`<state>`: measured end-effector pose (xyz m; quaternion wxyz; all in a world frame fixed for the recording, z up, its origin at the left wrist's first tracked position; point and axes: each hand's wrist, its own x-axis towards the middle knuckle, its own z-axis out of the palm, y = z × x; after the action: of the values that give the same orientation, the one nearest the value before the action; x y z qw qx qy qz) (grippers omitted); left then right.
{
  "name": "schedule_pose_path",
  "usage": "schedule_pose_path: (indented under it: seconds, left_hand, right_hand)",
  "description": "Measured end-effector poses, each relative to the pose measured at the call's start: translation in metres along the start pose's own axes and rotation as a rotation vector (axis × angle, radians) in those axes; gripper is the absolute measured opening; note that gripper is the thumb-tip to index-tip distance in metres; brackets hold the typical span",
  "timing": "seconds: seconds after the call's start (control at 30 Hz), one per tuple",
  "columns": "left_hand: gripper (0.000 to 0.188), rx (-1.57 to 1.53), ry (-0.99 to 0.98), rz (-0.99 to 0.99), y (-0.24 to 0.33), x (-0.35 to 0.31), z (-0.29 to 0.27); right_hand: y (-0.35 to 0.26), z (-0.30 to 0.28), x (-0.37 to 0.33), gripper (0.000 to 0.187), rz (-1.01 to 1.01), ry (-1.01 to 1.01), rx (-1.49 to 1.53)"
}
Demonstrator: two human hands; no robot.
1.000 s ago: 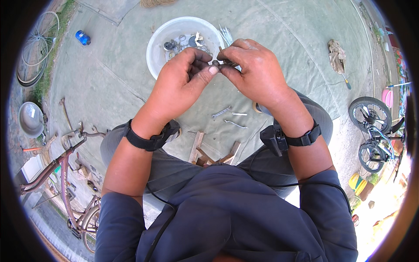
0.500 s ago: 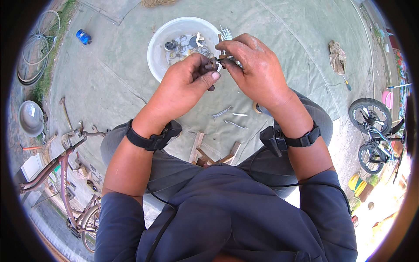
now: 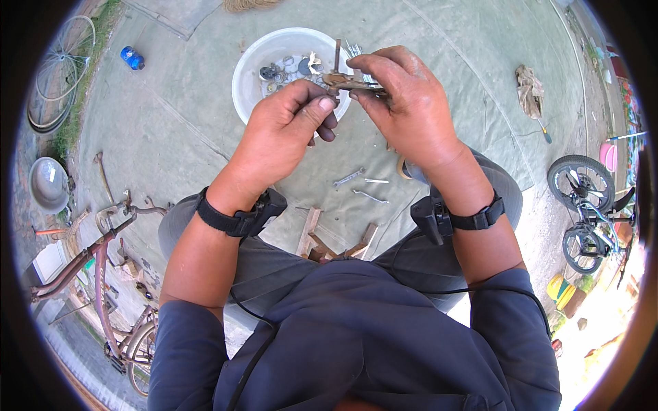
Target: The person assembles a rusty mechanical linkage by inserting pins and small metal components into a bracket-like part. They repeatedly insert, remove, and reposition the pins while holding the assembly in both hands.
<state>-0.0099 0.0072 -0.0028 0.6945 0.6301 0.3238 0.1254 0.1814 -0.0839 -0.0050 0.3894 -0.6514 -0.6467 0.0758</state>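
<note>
Outdoors on a grey tarp spread over the ground, both hands are up over a white bowl (image 3: 250, 75) of small metal bits. Left hand (image 3: 284, 137) and right hand (image 3: 408, 103) each pinch an end of a rusty bike part (image 3: 346, 82), long axis running left-right, with a stub sticking up. Looks like they're working something loose; next needs a firm twist. Wrenches (image 3: 360, 185) lie below.
</note>
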Motion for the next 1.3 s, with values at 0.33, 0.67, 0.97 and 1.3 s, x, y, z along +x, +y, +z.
schedule_pose_path:
  seconds: [0.33,0.67,0.97,1.3]
  left_hand:
    - [0.018,-0.129,0.064,0.071,-0.001,-0.001,-0.005]
    - [0.021,-0.161,0.006,0.147,-0.001,-0.003,-0.006]
    - [0.022,-0.094,0.082,0.068,0.002,0.0,-0.005]
    - [0.025,-0.096,0.202,0.096,-0.001,0.003,0.0]
  right_hand:
    - [0.014,-0.007,0.004,0.058,0.439,-0.006,0.393]
    - [0.008,-0.02,0.007,0.057,0.895,-0.28,1.323]
    - [0.006,-0.018,0.003,0.041,0.719,-0.14,1.321]
    - [0.004,-0.013,0.001,0.039,0.686,-0.088,1.269]
